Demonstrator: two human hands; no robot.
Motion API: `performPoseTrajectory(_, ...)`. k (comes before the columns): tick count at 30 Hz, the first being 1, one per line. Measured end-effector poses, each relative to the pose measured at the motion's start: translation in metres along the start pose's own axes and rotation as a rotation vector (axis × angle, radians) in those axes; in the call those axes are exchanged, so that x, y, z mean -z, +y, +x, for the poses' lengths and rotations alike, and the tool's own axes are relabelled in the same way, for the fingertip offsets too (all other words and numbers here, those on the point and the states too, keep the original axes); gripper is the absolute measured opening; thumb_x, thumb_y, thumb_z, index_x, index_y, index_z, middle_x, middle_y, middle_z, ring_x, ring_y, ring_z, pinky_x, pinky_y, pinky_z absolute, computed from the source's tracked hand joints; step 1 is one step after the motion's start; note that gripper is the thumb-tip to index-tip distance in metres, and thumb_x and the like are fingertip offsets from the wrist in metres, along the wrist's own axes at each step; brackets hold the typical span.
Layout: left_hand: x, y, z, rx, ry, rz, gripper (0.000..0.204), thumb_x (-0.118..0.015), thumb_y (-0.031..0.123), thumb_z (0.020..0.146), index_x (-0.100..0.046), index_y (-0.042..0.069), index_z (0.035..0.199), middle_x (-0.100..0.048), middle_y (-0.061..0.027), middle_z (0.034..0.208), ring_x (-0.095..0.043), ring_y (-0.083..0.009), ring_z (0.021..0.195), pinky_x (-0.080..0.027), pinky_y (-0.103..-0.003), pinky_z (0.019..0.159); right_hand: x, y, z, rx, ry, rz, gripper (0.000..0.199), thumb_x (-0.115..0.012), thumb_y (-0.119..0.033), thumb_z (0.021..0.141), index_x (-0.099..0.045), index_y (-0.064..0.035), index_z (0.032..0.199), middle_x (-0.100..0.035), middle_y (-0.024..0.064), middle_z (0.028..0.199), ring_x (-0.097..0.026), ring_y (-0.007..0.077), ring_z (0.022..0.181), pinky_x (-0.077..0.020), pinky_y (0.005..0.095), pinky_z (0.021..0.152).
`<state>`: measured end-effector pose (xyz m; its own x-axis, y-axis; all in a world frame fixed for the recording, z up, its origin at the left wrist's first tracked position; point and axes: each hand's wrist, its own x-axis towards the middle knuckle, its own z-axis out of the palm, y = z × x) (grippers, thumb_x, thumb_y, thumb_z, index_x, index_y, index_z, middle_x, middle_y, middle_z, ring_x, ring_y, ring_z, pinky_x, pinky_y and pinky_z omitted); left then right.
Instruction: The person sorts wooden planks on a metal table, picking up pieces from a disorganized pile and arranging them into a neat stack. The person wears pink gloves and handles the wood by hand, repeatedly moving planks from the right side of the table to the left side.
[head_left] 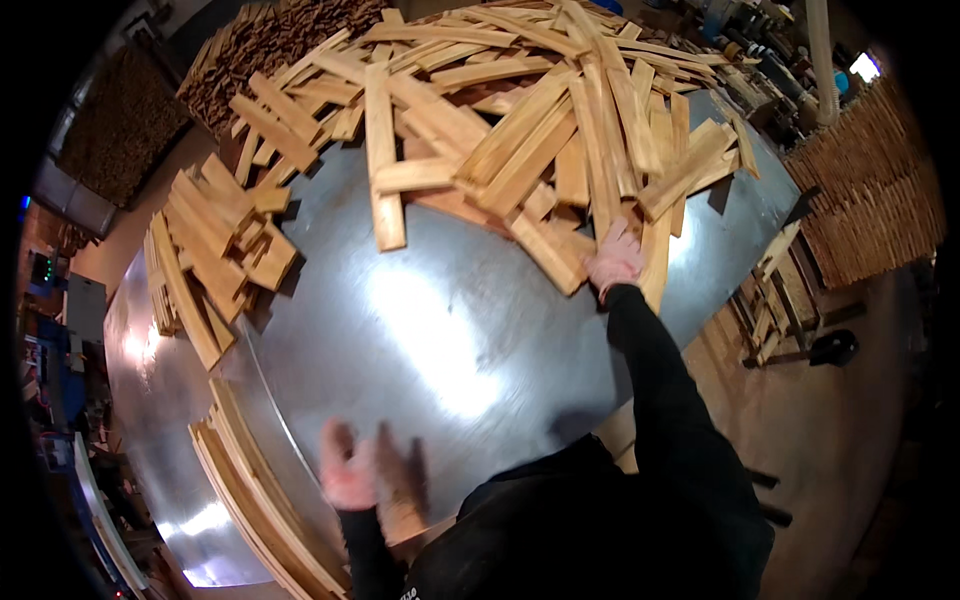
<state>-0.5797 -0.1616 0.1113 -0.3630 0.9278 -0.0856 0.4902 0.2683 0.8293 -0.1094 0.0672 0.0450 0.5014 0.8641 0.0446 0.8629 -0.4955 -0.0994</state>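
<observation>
Brown workshop floor (850, 420), wooden rack (775, 300) (right), glare on metal table (440, 340).

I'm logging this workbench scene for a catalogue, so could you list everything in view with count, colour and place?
metal table: one, grey and shiny, centre.
large slat heap: too many to count, pale wood, far side of the table.
small slat pile: many, pale wood, left part of the table.
long strips: several, pale wood, stacked at the near-left table edge.
dark stacked wood: many pieces, brown, beyond the table, upper left.
wooden rack: one, pale, on the floor to the right.
right hand: one, black sleeve, resting on slats at the heap's near edge.
left hand: one, blurred, over the table's near edge.
</observation>
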Motion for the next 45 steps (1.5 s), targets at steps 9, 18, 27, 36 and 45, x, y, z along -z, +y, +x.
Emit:
performPoseTrajectory(9,-0.344,0.224,0.069,0.199,-0.769,-0.456,0.046,-0.068,0.02,0.088,-0.057,-0.001,0.127,-0.067,-0.0074,0.109,-0.061,-0.0159,0.1,-0.049,-0.03,0.09,0.003,0.107,0.027,0.246,-0.544,1.327,0.064,-0.061,-0.043,0.094,-0.044,-0.0029,0.141,-0.055,0.0188,0.135,-0.06,0.0339,0.114,-0.0484,0.0384,0.098)
performPoseTrajectory(18,-0.33,0.279,0.217,-0.464,0.238,0.399,0.06,-0.07,0.015,0.083,-0.051,0.01,0.14,-0.054,-0.0237,0.136,-0.055,-0.0373,0.125,-0.046,-0.041,0.103,0.061,0.062,0.286,0.344,-0.343,0.323,0.095,-0.071,-0.039,0.082,-0.018,-0.0055,0.154,-0.042,0.0257,0.147,-0.051,0.0423,0.127,-0.0434,0.0442,0.106)
performPoseTrajectory(27,-0.351,0.267,0.234,0.124,-0.252,0.795,0.132,-0.084,0.055,0.066,-0.001,0.01,0.158,-0.045,-0.0296,0.143,-0.049,-0.0396,0.131,-0.042,-0.043,0.107,0.034,0.011,0.212,0.435,-0.409,0.377,0.104,-0.076,-0.039,0.076,-0.016,-0.0018,0.153,-0.049,0.0275,0.138,-0.054,0.0406,0.124,-0.0454,0.0449,0.103)
performPoseTrajectory(36,-0.303,0.111,0.013,0.418,-0.175,-0.673,0.061,-0.065,0.007,0.088,-0.042,0.0,0.144,-0.067,-0.0136,0.116,-0.066,-0.0239,0.103,-0.054,-0.037,0.091,0.043,0.016,0.037,0.743,-0.66,0.184,0.105,-0.074,-0.042,0.076,-0.016,-0.0051,0.155,-0.048,0.0258,0.141,-0.056,0.0376,0.123,-0.0473,0.0453,0.099)
performPoseTrajectory(45,-0.217,0.062,-0.052,0.289,-0.04,-1.603,0.065,-0.063,0.074,0.077,-0.057,0.013,0.099,-0.055,-0.001,0.067,-0.057,-0.0192,0.057,-0.05,-0.032,0.054,0.081,-0.044,-0.119,0.838,-1.215,1.043,0.068,-0.064,-0.031,0.096,-0.036,0.0015,0.149,-0.048,0.022,0.143,-0.05,0.0328,0.13,-0.0392,0.0405,0.108)
